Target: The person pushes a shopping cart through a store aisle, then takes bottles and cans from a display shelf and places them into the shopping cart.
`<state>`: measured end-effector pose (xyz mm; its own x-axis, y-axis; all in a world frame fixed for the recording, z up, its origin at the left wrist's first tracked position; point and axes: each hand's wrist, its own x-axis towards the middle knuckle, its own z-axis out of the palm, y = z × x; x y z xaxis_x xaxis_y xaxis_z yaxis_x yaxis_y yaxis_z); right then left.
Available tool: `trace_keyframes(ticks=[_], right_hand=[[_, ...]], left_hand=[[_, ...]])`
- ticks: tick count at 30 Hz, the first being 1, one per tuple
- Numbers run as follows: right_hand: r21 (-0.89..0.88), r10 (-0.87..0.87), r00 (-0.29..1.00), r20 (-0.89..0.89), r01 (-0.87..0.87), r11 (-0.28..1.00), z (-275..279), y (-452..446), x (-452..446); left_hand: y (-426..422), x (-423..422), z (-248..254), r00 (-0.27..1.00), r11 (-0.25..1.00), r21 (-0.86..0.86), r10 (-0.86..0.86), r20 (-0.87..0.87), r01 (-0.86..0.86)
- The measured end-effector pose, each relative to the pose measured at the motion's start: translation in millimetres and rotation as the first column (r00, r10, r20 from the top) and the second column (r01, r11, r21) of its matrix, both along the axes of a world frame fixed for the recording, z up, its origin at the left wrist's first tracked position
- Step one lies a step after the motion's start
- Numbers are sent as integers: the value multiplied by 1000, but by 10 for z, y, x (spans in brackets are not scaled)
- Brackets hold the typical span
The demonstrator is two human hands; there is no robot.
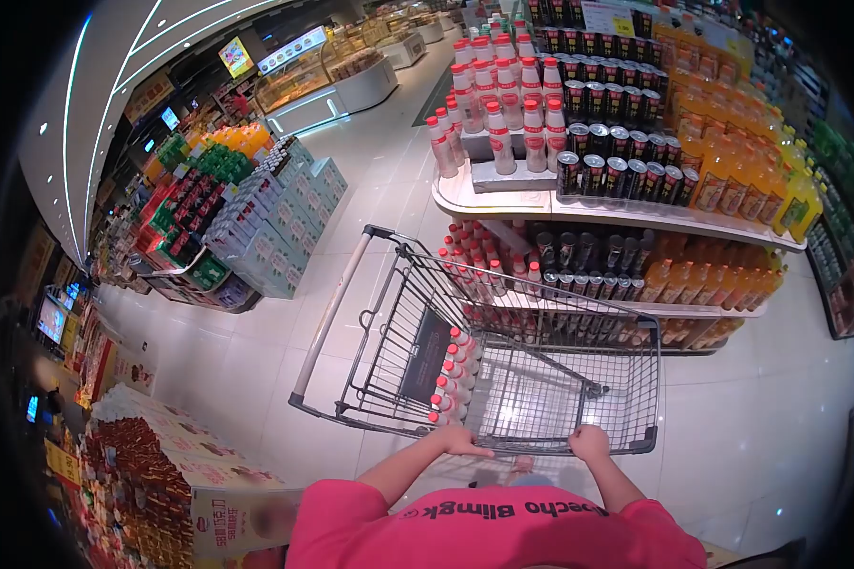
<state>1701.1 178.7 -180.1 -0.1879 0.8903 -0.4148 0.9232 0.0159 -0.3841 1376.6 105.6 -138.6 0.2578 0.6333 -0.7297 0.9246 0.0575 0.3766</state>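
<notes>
A wide strip of tiled floor (251, 343) separates the stacked cartons (273, 230) from the shopping cart (527, 403), which stands before the drinks shelf (626, 216); more floor borders the cart's right end. Its long axis runs left to right, handle bar (334, 313) leftmost. On the near rim (529, 449), the left hand (454, 440) rests, grip unclear; the right hand (590, 441) is curled around it.

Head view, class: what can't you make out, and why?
All in the head view:
Left hand and right hand: palms hidden by the backs of the hands.
Anything under the bottles: hidden by them.
Bottom-shelf goods: partly covered by the cart.
Price sign: its finer print is too small.
</notes>
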Motion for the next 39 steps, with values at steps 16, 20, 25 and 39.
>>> trace_keyframes(ticks=[16, 20, 25, 39], right_hand=[[43, -53, 998, -18, 53, 998, 76, -71, 133], [74, -62, 997, -39, 65, 995, 49, -56, 186], [109, -43, 998, -46, 47, 993, 19, -64, 220], [-62, 28, 999, 17, -27, 998, -4, 39, 458]], left_hand=[[-134, 197, 79, 1000, 1000, 10, 7, -20, -7], [-203, 275, 113, 998, 986, 158, -51, -49, 58], [-277, 337, 121, 992, 980, 180, -64, -107, 82], [-382, 610, 218, 981, 932, 337, -78, -177, 135]])
